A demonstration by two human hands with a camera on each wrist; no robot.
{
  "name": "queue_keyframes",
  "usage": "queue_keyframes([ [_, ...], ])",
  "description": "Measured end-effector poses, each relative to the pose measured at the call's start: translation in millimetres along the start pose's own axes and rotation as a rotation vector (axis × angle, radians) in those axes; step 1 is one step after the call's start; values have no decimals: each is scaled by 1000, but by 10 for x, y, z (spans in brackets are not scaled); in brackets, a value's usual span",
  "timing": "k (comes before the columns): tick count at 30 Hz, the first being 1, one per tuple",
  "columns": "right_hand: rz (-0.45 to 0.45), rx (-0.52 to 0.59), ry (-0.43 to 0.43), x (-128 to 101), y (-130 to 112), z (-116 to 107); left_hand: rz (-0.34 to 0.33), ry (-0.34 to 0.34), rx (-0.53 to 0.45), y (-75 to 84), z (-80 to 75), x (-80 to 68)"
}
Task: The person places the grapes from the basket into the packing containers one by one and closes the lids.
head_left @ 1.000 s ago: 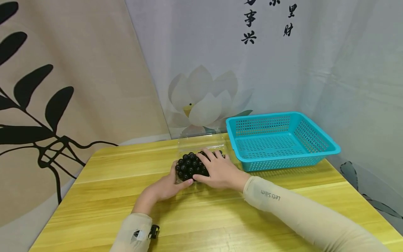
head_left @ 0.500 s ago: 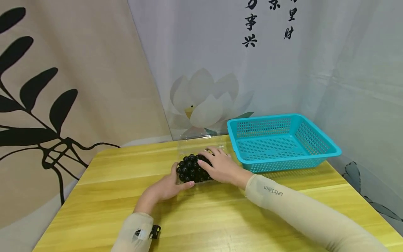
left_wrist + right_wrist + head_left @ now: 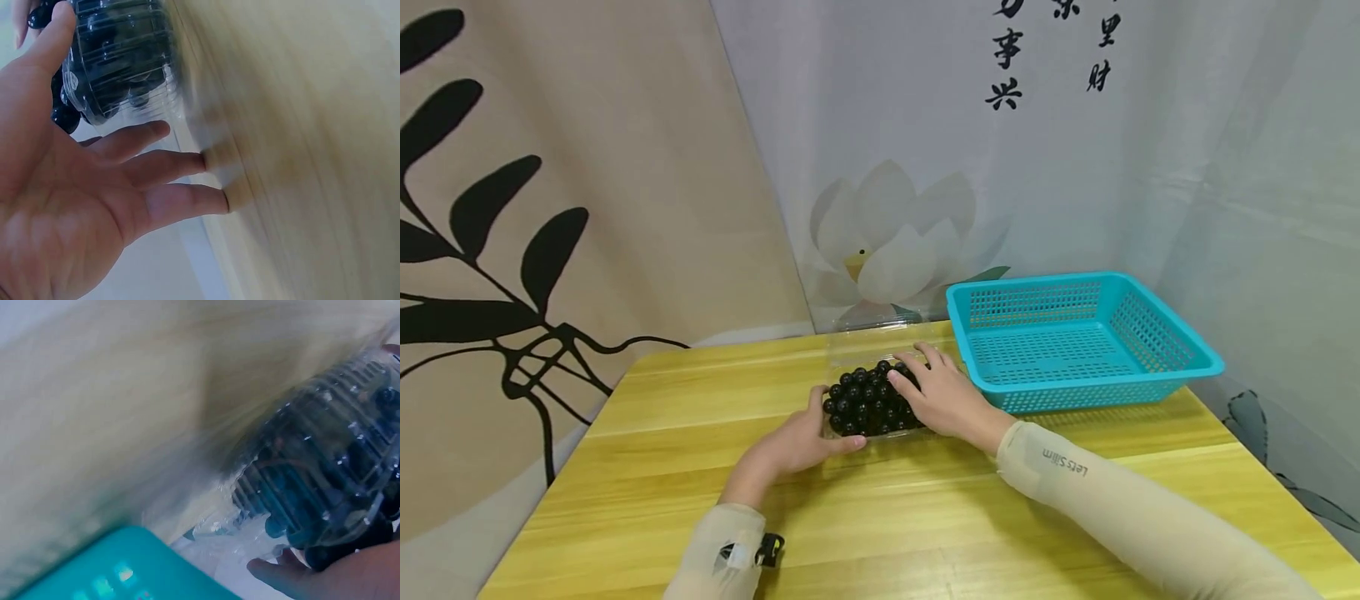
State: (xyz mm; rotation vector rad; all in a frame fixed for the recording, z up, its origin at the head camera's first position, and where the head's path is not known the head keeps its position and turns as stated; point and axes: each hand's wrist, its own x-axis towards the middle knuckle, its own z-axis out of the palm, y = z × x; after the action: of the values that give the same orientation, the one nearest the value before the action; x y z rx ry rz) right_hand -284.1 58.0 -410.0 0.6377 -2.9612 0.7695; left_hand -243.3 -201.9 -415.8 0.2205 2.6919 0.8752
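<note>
A clear plastic clamshell container point(image 3: 119, 56) heaped with black grapes point(image 3: 865, 400) sits on the table, its transparent lid point(image 3: 872, 342) flipped back behind it. My left hand point(image 3: 797, 446) braces the container's front left corner, thumb along the front and the other fingers at the left side. In the left wrist view those fingers are nearly straight, fingertips point(image 3: 219, 199) right at the tabletop. My right hand point(image 3: 943, 396) rests over the right end of the grapes with its fingers spread and hides part of them. The ribbed container wall also shows in the right wrist view.
A turquoise perforated basket point(image 3: 1078, 396) with nothing in it stands to the right, close behind my right hand. The wooden tabletop point(image 3: 880, 533) extends in front and to the left. A printed curtain point(image 3: 895, 125) hangs along the table's back edge.
My right hand has slid right across the grapes, uncovering more of the middle of the heap. My left hand keeps its place at the corner. The head view has shifted slightly.
</note>
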Motion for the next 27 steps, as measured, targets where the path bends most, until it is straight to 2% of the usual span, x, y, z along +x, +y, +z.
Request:
queue_keyframes([
  [7,30,170,32,75,-50,-22,3,-25,39,25,-33,-2],
  [15,77,301,52,72,-61,-20,-12,-72,99,62,-34,-47],
  [20,33,249,36,5,-36,45,5,-59,128,48,6,-59],
  [24,-8,178,41,-47,-8,107,-19,-56,148,50,35,-63],
  [27,-15,165,53,-63,2,120,-35,-56,156,55,45,-60],
])
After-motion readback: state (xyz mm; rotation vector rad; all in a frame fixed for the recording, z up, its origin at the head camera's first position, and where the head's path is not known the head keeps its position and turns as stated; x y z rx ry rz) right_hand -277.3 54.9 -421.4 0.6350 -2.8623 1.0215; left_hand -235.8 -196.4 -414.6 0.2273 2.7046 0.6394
